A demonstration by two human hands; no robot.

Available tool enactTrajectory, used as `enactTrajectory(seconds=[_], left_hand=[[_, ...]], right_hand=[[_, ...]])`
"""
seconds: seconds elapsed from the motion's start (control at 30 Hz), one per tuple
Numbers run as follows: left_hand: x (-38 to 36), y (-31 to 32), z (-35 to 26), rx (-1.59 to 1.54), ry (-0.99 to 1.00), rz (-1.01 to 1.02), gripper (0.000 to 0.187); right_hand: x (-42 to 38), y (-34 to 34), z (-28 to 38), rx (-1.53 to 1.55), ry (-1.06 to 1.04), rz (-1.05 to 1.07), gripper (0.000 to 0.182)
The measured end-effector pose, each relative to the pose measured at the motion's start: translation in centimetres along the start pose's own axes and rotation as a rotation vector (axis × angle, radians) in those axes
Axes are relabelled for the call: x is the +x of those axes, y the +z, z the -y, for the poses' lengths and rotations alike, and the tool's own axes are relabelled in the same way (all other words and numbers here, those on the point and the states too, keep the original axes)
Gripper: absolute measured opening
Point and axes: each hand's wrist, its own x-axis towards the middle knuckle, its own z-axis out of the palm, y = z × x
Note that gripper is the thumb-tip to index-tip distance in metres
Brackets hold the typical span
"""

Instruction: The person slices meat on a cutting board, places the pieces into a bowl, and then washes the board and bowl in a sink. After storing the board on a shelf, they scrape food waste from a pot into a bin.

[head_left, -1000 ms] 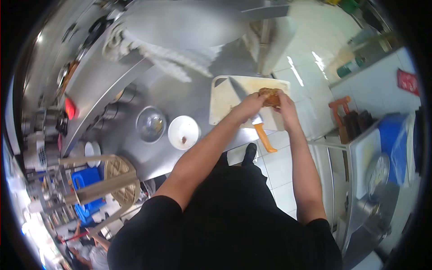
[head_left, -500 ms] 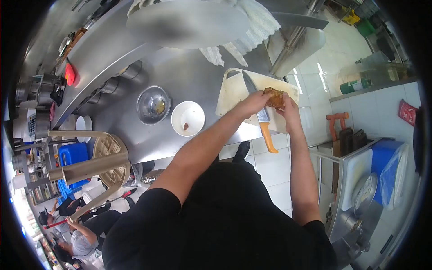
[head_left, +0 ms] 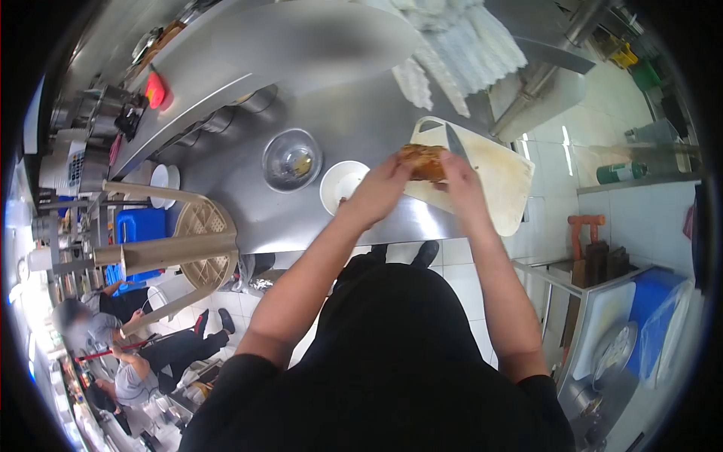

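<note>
Both hands, left hand [head_left: 380,188] and right hand [head_left: 458,184], have lifted the browned meat piece [head_left: 422,161] off the cutting board [head_left: 497,177] toward the white bowl [head_left: 340,184], fingers clasping it at upper centre.

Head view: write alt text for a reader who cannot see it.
Both hands, left hand and right hand, hold a browned piece of food above a steel counter, at the edge of a white cutting board with a knife lying on it. A white bowl and a metal bowl sit to the left.
</note>
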Motion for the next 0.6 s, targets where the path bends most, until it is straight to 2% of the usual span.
enactTrajectory(seconds=[0.1,0.2,0.3,0.4,0.5,0.53,0.6], left_hand=[[-4.1,-4.9,0.6,0.001,-0.163,-0.164,0.052],[-5.4,-8.7,3.9,-0.159,-0.323,-0.189,0.05],[-4.5,-10.7,6.9,-0.187,-0.495,-0.166,0.05],[-2.8,-11.9,9.1,-0.327,-0.591,-0.051,0.054],[-0.8,-12.1,9.3,-0.145,-0.71,0.052,0.059],[-0.9,-11.9,7.5,0.0,-0.697,0.068,0.061],[-0.5,-12.2,7.1,0.111,-0.741,0.092,0.061]], right_hand=[[0.0,6.1,0.0,-0.064,0.048,0.106,0.056],[2.4,10.2,-2.9,-0.281,0.165,0.281,0.059],[4.3,12.6,-4.0,-0.535,0.326,0.293,0.059],[6.2,14.0,-4.1,-1.12,0.016,0.361,0.052],[6.4,15.5,-2.2,-1.146,0.233,0.492,0.041],[7.2,15.9,-2.8,-1.271,0.184,0.616,0.046],[7.3,16.6,-3.3,-1.263,0.238,0.546,0.04]])
